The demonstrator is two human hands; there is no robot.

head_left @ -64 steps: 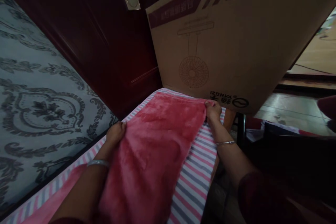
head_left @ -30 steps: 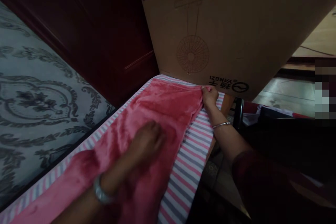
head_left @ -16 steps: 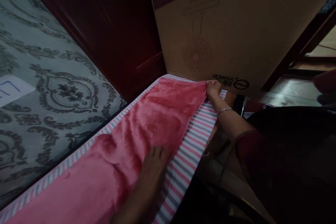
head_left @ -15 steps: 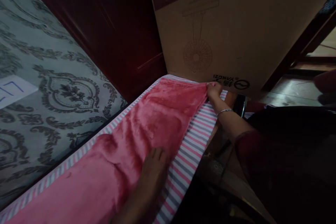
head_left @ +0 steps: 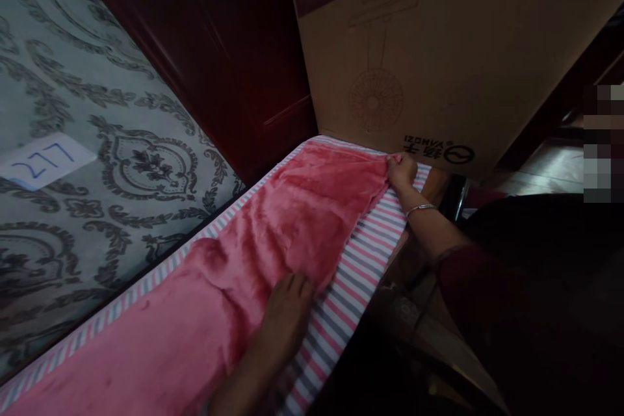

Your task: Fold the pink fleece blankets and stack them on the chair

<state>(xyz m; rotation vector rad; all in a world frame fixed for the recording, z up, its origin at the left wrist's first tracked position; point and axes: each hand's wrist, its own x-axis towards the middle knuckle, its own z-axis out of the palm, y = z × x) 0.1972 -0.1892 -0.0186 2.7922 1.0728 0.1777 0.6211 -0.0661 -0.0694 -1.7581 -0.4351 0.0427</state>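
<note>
Half flattened, seemingly: pinching, with the right hand (head_left: 402,171), one corner of a plush pinkish-red blanket (head_left: 146,348) lying on striped white cloth (head_left: 361,260); resting the left hand (head_left: 288,305), grip unclear, along the blanket's edge; leaving folds unsmoothed.

The blanket (head_left: 190,318) is plush cloth with a sheen, the sheet (head_left: 361,273) smooth cloth, the box (head_left: 439,58) matt cardboard.

my plush blanket (head_left: 160,338): pink, deepening to coral red toward the far end | sheet (head_left: 363,260): white with pink and grey stripes | my sleeve (head_left: 465,276): maroon | my bangle (head_left: 421,207): silver | wallpaper (head_left: 152,169): pale blue-grey, darker damask scrolls | paper label (head_left: 53,149): white, blue digits | panel (head_left: 224,65): dark red | cardboard box (head_left: 468,58): brown, maroon band, black logo
</note>
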